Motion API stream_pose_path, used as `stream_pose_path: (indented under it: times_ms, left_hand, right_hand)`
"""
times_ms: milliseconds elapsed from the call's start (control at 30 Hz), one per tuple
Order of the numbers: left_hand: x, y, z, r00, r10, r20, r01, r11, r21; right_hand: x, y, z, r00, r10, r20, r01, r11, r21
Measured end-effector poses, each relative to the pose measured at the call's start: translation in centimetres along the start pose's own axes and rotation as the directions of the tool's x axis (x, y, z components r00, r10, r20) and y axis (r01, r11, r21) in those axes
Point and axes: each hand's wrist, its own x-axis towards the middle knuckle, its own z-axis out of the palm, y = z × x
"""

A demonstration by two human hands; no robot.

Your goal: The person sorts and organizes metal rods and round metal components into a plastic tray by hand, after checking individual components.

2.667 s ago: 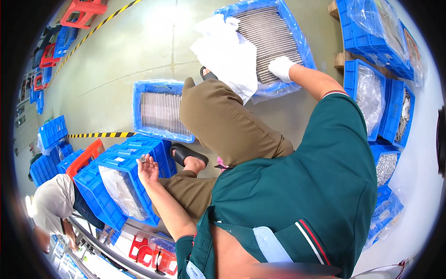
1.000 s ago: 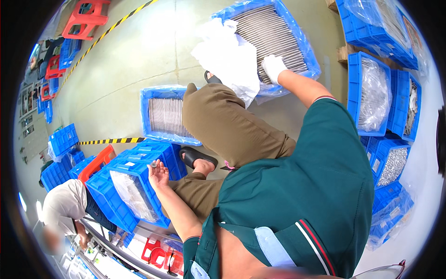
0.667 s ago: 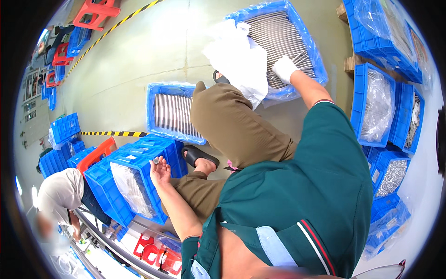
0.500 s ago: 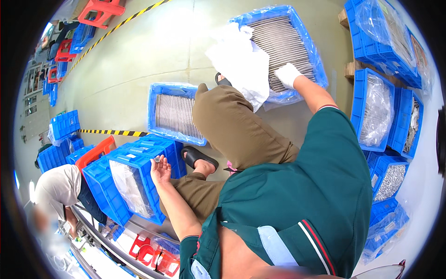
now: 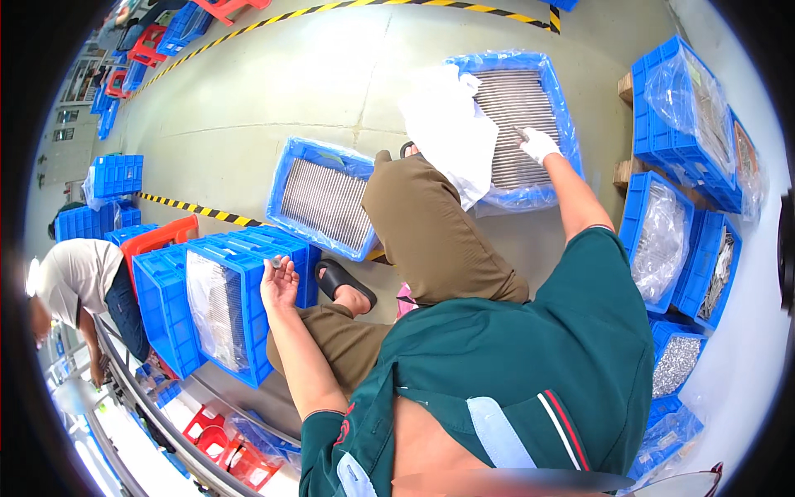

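Green cloth [image 5: 513, 356] spreads nearest, with our brown-trousered knee [image 5: 439, 236] beyond. Our bare left hand [image 5: 280, 286] is palm up, its grip pinched lightly around a small, round grey stub [image 5: 276, 262]; we judge that so light a hold could let it roll off the fingertips, toward the ribbed plastic crates [image 5: 170, 308] alongside. Farther out, slim metallic rods [image 5: 325, 201] lie in parallel rows inside the left tub [image 5: 281, 176], lined with crinkled film. Beyond, our white-gloved right hand [image 5: 540, 146] is over the right tub [image 5: 568, 120], its grip closed on a short grey piece [image 5: 521, 133]; whether it touches the bars [image 5: 515, 103] below, we cannot tell. Smooth metal might slip against glove fabric, and the limp white sheet [image 5: 450, 124] over the tub's edge could snag our fingers.
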Motion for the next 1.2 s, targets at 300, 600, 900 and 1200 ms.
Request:
stream_pose_path:
  times_ms: [300, 600, 900, 1200]
  left_hand:
    - [0.9, -0.2, 1.3, 0.984, -0.013, 0.176, 0.028, 0.996, -0.087]
    - [-1.2, 0.8, 5.1, 0.868, 0.008, 0.496, 0.109, 0.973, -0.206]
    - [-6.8, 1.1, 11.6, 0.844, 0.143, 0.517, 0.156, 0.856, -0.493]
    - [-6.2, 1.5, 10.7, 0.908, 0.214, 0.36, 0.103, 0.719, -0.688]
  right_hand:
    - [-0.4, -2.6, -10.0, 0.958, 0.273, 0.085, -0.055, -0.115, 0.992]
    - [-3.4, -22.5, -19.2, 0.995, -0.003, -0.098, 0.073, -0.649, 0.757]
    - [-7.9, -41.7, -14.6, 0.885, -0.448, -0.128, -0.204, -0.619, 0.759]
    - [-13.5, -50.6, -10.7, 0.879, -0.413, -0.237, 0.152, -0.228, 0.962]
